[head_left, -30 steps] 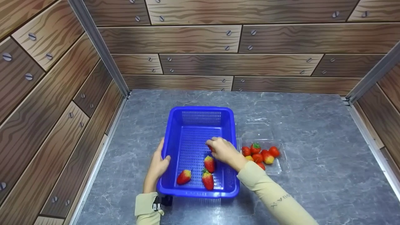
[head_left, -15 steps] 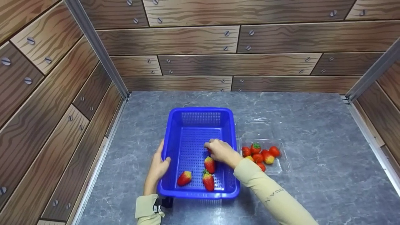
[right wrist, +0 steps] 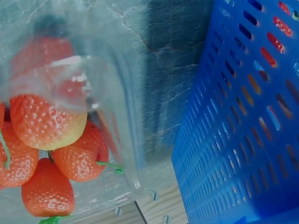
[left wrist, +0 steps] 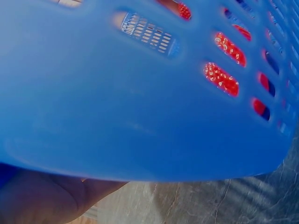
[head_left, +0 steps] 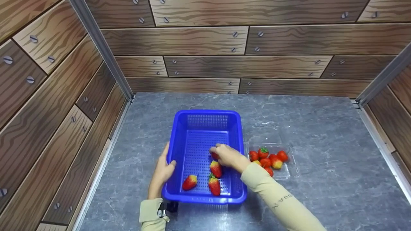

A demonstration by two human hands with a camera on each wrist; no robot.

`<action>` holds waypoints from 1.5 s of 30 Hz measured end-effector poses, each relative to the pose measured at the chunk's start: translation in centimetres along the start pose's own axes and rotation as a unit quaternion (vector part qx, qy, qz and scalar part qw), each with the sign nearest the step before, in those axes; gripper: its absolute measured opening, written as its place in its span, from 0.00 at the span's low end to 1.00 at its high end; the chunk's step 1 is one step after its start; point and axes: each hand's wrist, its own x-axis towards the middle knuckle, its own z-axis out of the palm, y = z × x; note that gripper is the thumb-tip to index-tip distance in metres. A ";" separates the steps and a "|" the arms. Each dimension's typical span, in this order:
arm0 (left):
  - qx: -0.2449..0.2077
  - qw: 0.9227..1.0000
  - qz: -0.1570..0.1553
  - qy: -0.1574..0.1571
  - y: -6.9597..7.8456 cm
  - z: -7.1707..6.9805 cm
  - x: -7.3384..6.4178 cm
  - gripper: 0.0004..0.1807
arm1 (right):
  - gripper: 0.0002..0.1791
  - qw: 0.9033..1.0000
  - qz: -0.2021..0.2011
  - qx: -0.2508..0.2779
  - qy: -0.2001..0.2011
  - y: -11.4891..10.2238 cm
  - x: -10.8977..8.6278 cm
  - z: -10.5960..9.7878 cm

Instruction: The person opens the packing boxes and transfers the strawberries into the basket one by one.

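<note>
A blue perforated basket (head_left: 207,120) stands on the grey tabletop. My left hand (head_left: 163,171) grips its left side, thumb over the rim and fingers along the outer wall. Inside the basket, my right hand (head_left: 227,156) pinches a strawberry (head_left: 214,155), mostly covered by the fingers. Nearer to me lie more strawberries: one (head_left: 216,169) just below that hand, another (head_left: 214,186) close to the front wall, and a third (head_left: 190,182) toward the left. In the right wrist view the basket wall (right wrist: 224,140) blocks sight of the right fingers.
Right of the basket sits a clear plastic clamshell box (head_left: 290,166), lid laid back, with several strawberries (head_left: 265,162) in it. Wood-patterned walls (head_left: 205,41) enclose the table (head_left: 334,154) at the back and both sides.
The right hand has shifted slightly left and toward me inside the basket, still holding the strawberry. My left hand keeps its grip on the basket, which stays in place.
</note>
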 end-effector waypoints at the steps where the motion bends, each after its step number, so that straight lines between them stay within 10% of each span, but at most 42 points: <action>1: 0.001 1.000 0.001 0.001 0.0 0.0 0.0 0.44 | 0.17 1.000 -0.001 0.001 -0.001 0.0 0.0 0.0; 17: 0.023 1.000 -0.014 0.005 0.3 0.0 -0.1 0.45 | 0.24 0.999 0.040 0.006 -0.025 -0.3 -0.1 -0.4; 45: 0.007 1.000 0.006 0.008 0.2 0.1 0.0 0.44 | 0.17 0.975 0.060 -0.046 0.211 0.5 -3.1 -8.0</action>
